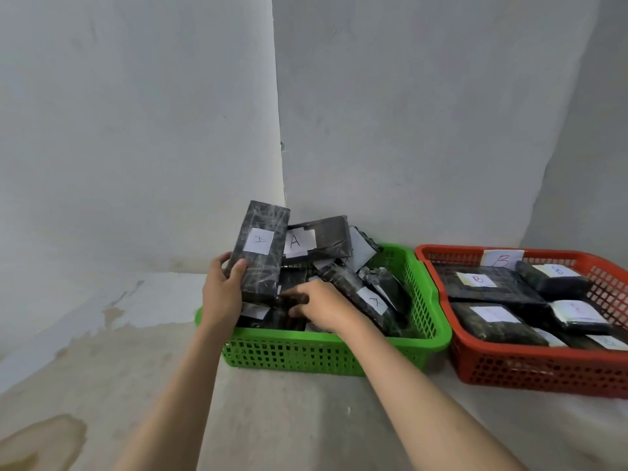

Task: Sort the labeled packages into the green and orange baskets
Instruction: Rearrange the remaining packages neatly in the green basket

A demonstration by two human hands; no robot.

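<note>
A green basket [326, 351] stands on the floor, heaped with several black wrapped packages bearing white "A" labels. My left hand [222, 290] grips one such tall package [260, 253] at its lower left edge and holds it upright over the basket's left side. My right hand [323, 305] reaches into the middle of the basket, its curled fingers on a dark package [289, 312] there; the grip itself is hidden. To the right, an orange basket [530, 372] holds several black packages labelled "B" [489, 283].
Both baskets stand side by side against grey walls that meet in a corner behind the green one. A stained concrete floor [142, 351] spreads out to the left and toward me.
</note>
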